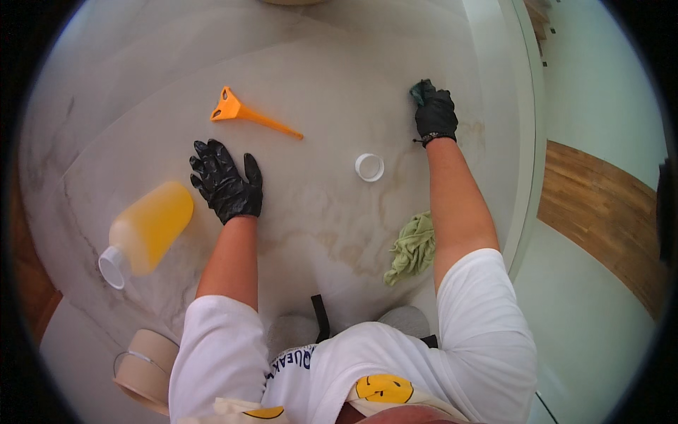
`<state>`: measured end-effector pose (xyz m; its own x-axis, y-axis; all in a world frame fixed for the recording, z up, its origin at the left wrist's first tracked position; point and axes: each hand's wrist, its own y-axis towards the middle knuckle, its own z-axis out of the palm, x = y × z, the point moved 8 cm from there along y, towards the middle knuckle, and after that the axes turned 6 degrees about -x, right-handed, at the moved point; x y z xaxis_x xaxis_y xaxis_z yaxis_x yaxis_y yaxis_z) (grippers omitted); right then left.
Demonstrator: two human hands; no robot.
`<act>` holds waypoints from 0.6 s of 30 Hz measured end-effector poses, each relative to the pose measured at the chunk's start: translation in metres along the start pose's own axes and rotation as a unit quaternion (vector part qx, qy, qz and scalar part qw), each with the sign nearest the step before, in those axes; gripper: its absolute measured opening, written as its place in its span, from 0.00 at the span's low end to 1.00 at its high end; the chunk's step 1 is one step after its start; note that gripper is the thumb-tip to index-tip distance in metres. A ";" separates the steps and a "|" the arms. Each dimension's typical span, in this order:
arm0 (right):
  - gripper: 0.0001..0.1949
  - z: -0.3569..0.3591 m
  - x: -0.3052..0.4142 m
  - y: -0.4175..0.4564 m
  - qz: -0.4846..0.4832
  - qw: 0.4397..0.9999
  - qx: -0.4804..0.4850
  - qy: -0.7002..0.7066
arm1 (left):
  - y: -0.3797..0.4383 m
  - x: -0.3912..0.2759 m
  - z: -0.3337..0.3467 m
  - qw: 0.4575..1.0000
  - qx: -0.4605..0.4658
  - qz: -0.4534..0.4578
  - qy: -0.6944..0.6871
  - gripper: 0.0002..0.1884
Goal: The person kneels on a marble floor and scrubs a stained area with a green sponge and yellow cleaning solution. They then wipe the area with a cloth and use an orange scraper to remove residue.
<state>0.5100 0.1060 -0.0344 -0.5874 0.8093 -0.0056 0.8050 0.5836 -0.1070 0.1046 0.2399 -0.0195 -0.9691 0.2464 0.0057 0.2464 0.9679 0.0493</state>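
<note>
My left hand [228, 182], in a black glove, rests palm down on a grey marble-look floor [328, 69] with its fingers apart. It holds nothing. Up at the right, my gloved right hand [436, 112] grips a dark green scouring pad [420, 92] against the floor. An orange plastic scraper [238, 110] lies beyond my left hand, its handle angled to the right. Left of that hand, a clear bottle of yellow liquid [159, 225] with a white cap [112, 267] lies on its side. A round white cap [369, 167] sits between my arms.
A crumpled green cloth [413, 249] lies partly behind my right forearm. Brownish stains [349, 254] mark the floor nearby. A beige bucket [151, 365] with a metal handle is at lower left. Along the right runs a raised pale edge [524, 132], with wood flooring [593, 212] beyond it.
</note>
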 end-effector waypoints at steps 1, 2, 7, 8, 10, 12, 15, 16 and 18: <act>0.17 0.004 0.005 0.012 0.000 1.000 0.012 -0.023 | 0.000 -0.001 -0.001 1.000 0.005 -0.001 -0.001 0.37; 0.17 0.005 0.007 0.030 0.000 1.000 0.012 -0.009 | 0.001 -0.002 -0.001 1.000 0.011 -0.002 -0.003 0.37; 0.16 -0.008 0.048 0.084 -0.025 1.000 -0.009 -0.016 | 0.002 0.000 0.003 0.999 0.045 -0.008 -0.014 0.39; 0.15 -0.001 0.064 0.082 -0.089 0.995 -0.038 -0.018 | 0.002 -0.001 0.005 0.998 0.053 -0.009 -0.016 0.40; 0.17 -0.004 0.081 0.072 -0.119 0.991 -0.005 -0.058 | 0.002 0.004 0.006 0.998 0.056 -0.012 -0.013 0.40; 0.17 -0.010 0.063 0.085 -0.091 0.995 0.009 -0.045 | 0.002 0.003 0.004 0.998 0.055 -0.013 -0.014 0.39; 0.21 0.004 0.021 0.106 -0.018 0.996 0.068 0.052 | 0.005 -0.003 0.002 0.998 0.052 -0.006 -0.021 0.39; 0.21 0.008 0.036 0.102 -0.062 0.996 0.060 0.015 | 0.006 -0.003 0.002 0.998 0.053 -0.006 -0.020 0.39; 0.20 0.011 0.071 0.077 -0.111 0.993 0.019 0.022 | 0.005 -0.002 0.005 0.998 0.059 -0.011 -0.016 0.39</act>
<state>0.5291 0.2076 -0.0536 -0.7448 0.6641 0.0653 0.6523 0.7452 -0.1386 0.1080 0.2445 -0.0245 -0.9740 0.2249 -0.0260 0.2262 0.9717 -0.0688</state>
